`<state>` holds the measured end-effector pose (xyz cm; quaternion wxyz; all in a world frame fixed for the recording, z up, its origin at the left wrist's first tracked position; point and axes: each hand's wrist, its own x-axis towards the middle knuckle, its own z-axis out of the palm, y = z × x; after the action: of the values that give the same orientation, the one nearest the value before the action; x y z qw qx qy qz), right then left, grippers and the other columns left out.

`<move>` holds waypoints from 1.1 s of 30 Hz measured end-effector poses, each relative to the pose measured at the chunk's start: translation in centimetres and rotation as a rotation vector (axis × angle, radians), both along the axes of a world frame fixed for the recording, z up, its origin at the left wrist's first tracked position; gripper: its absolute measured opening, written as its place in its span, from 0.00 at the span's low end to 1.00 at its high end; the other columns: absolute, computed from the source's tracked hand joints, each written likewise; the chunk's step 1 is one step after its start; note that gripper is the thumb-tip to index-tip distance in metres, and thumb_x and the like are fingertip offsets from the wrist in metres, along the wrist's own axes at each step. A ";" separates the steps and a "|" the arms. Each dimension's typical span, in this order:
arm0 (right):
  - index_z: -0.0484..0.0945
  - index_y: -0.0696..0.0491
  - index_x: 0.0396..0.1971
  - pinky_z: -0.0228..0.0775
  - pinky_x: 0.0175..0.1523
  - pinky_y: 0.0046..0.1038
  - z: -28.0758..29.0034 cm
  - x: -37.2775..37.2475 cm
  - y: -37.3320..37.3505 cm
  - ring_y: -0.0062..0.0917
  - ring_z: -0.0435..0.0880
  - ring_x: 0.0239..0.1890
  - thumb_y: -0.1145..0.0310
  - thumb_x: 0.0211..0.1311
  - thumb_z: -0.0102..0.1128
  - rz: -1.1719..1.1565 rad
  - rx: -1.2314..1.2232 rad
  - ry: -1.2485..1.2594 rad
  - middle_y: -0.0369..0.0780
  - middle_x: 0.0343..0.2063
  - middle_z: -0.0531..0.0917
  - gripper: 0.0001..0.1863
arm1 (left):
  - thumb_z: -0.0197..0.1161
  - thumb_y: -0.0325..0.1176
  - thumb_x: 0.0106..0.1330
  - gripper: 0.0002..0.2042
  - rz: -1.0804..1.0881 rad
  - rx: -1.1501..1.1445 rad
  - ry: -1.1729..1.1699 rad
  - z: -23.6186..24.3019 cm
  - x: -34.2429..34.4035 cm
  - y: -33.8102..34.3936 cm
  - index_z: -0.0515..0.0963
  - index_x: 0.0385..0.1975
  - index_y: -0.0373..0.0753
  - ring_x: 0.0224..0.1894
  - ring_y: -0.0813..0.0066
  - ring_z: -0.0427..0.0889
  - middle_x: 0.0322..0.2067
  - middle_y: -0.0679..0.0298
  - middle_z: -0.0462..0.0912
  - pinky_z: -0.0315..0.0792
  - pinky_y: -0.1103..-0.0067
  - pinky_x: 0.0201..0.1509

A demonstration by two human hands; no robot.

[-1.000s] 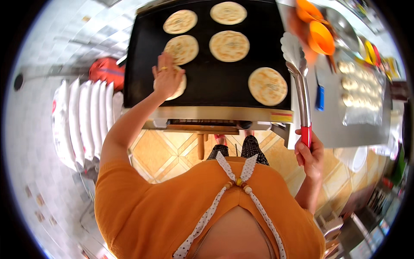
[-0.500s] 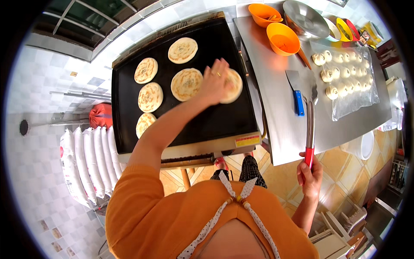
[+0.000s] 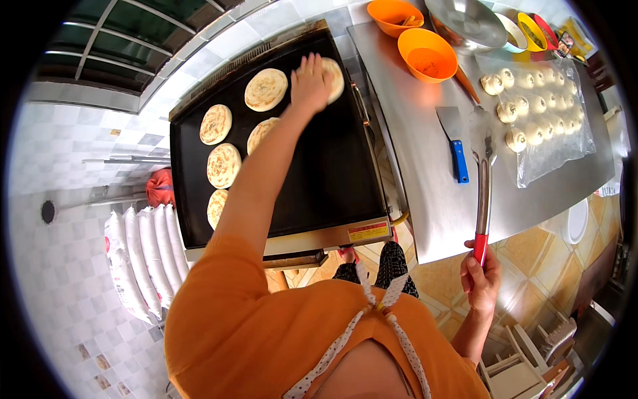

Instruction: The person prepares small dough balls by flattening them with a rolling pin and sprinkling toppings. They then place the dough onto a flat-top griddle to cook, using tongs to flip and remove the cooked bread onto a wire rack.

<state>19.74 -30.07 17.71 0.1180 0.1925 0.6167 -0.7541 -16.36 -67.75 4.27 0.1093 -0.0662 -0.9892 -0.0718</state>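
Note:
My left hand [image 3: 311, 85] lies flat, fingers stretched out, over the left part of a browned round flatbread [image 3: 334, 81] near the far right corner of the black griddle [image 3: 325, 179]. Left of that hand sits another flatbread [image 3: 266, 90]. My forearm partly covers a middle flatbread [image 3: 258, 135]. Down the griddle's left side lie three more: an upper flatbread [image 3: 216, 124], a middle one [image 3: 224, 166] and a lower one [image 3: 216, 207], whose edge meets my arm. In my right hand [image 3: 481, 279] are metal tongs [image 3: 483, 199], held by their red handle and reaching over the steel table.
On the steel table [image 3: 435, 223], right of the griddle, lie a blue-handled scraper [image 3: 458, 159], orange bowls [image 3: 427, 56], a metal basin [image 3: 468, 26] and several dough pieces [image 3: 525, 106] on plastic sheet. White sacks [image 3: 136, 259] stand left of the griddle.
My left hand has moved away from me across the griddle, and the flatbread under it has slid to the far right. My right hand still holds the tongs. The view has shifted slightly.

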 end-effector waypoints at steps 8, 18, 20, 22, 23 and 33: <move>0.71 0.62 0.48 0.47 0.14 0.15 1.4 0.1 -1.5 0.11 0.59 0.09 0.70 0.64 0.54 0.040 -0.041 0.087 0.34 0.17 0.72 0.16 | 0.45 0.45 0.68 0.31 -0.220 -0.019 -0.221 4.5 23.7 -0.2 0.49 0.68 0.37 0.71 0.57 0.46 0.69 0.56 0.49 0.46 0.56 0.69; 0.72 0.62 0.47 0.49 0.14 0.15 1.3 -4.3 -6.3 0.10 0.61 0.10 0.72 0.64 0.52 0.453 -0.026 -0.029 0.32 0.17 0.71 0.14 | 0.45 0.48 0.69 0.33 0.009 0.040 -0.065 5.8 23.9 -9.7 0.46 0.68 0.36 0.72 0.55 0.41 0.70 0.54 0.43 0.43 0.55 0.69; 0.72 0.62 0.46 0.49 0.15 0.15 1.6 -5.9 -7.2 0.10 0.61 0.10 0.72 0.63 0.52 0.541 0.003 -0.048 0.33 0.17 0.71 0.14 | 0.45 0.49 0.69 0.33 0.017 0.064 -0.058 5.2 22.1 -10.6 0.45 0.69 0.37 0.72 0.55 0.41 0.70 0.54 0.43 0.42 0.55 0.70; 0.72 0.62 0.46 0.49 0.15 0.15 1.9 -7.4 -7.8 0.10 0.61 0.10 0.72 0.63 0.52 0.607 0.039 -0.064 0.33 0.17 0.71 0.14 | 0.45 0.49 0.70 0.33 0.051 0.053 -0.165 3.7 20.8 -10.0 0.44 0.69 0.39 0.72 0.57 0.41 0.70 0.56 0.43 0.41 0.55 0.70; 0.72 0.62 0.45 0.49 0.15 0.15 2.0 -7.9 -7.8 0.10 0.61 0.10 0.72 0.63 0.52 0.611 0.039 -0.067 0.33 0.17 0.71 0.14 | 0.44 0.50 0.70 0.33 0.081 0.055 -0.152 3.4 20.9 -9.8 0.45 0.69 0.38 0.72 0.57 0.42 0.70 0.55 0.44 0.41 0.57 0.70; 0.72 0.62 0.45 0.49 0.14 0.13 0.4 -10.1 -6.7 0.10 0.60 0.10 0.71 0.64 0.51 0.684 0.023 -0.166 0.34 0.17 0.72 0.13 | 0.37 0.56 0.70 0.34 0.107 -0.043 -0.053 4.1 9.4 -11.5 0.48 0.69 0.39 0.72 0.63 0.42 0.70 0.59 0.45 0.40 0.58 0.71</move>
<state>9.60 -36.75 18.15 0.4115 0.0367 0.6424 -0.6455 -6.94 -79.25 8.36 0.0853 -0.0138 -0.9952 -0.0465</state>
